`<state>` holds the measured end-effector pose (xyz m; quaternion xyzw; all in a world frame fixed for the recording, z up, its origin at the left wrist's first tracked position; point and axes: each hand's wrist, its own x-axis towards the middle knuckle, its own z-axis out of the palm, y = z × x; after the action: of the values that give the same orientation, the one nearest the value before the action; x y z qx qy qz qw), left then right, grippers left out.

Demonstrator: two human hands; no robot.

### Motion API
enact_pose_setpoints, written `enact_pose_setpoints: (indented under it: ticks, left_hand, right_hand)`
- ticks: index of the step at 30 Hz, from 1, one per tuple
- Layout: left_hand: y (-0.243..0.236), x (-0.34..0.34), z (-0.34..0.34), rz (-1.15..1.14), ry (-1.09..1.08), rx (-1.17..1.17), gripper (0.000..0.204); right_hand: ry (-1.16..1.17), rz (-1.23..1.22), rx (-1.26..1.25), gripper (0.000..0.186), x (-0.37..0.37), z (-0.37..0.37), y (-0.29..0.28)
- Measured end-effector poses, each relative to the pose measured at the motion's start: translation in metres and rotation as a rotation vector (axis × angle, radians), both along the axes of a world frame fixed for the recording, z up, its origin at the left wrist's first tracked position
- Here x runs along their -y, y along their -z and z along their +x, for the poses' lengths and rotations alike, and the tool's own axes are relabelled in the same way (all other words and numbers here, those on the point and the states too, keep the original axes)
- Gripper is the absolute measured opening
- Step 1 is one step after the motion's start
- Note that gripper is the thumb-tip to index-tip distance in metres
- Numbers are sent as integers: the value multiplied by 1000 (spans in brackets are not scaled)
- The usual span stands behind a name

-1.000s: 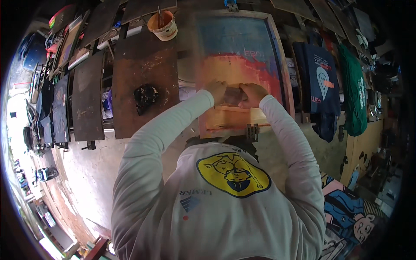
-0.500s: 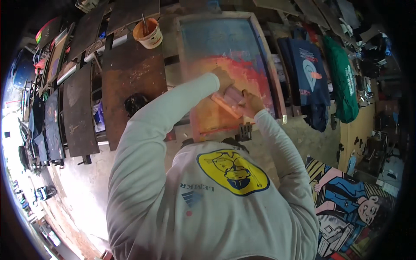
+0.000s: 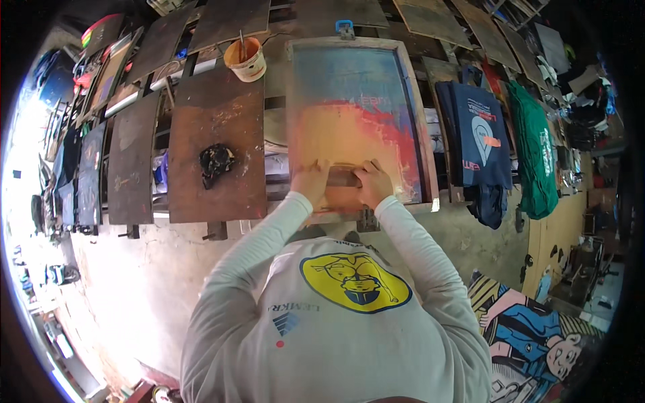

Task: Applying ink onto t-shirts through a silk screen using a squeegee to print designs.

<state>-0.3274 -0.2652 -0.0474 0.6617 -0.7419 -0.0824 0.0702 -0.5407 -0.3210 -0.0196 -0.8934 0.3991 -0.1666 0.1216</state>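
Observation:
A wooden-framed printing screen [image 3: 418, 124] lies in front of me, its mesh blue at the far end and smeared with orange and red ink nearer to me. Across the near part of the mesh is a squeegee [image 3: 344, 176], lying level from left to right. My left hand [image 3: 310, 180] is closed round its left end. At the other end, my right hand [image 3: 374, 181] grips it with the fingers over the top. The squeegee's lower edge cannot be made out clearly.
Left of the screen, a bucket of orange ink [image 3: 248, 70] with a stick in it and a crumpled black rag [image 3: 216, 165] sit on a brown board [image 3: 191, 134]. To the right hang navy cloth [image 3: 476, 114] and green cloth [image 3: 533, 151]. A blue clamp [image 3: 345, 28] is beyond the frame.
The squeegee has turned from slanted to level across the screen. My left hand has come down from its far side to the left end; my right hand still grips the right end.

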Motion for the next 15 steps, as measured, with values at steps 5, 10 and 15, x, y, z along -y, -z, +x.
enact_pose_setpoints:
  ticks: [5,10,15]
  left_hand:
    - [5,-52,-34,-7,-161,-63,31]
    - [-36,-42,-33,217,-178,-55,28]
    - [-25,24,1,-18,-102,92,51]
  right_hand:
    - [-96,86,31,32,-19,-24,-10]
    - [-174,166,47,30,0,-31,-19]
    - [-85,46,-95,32,47,3,-19]
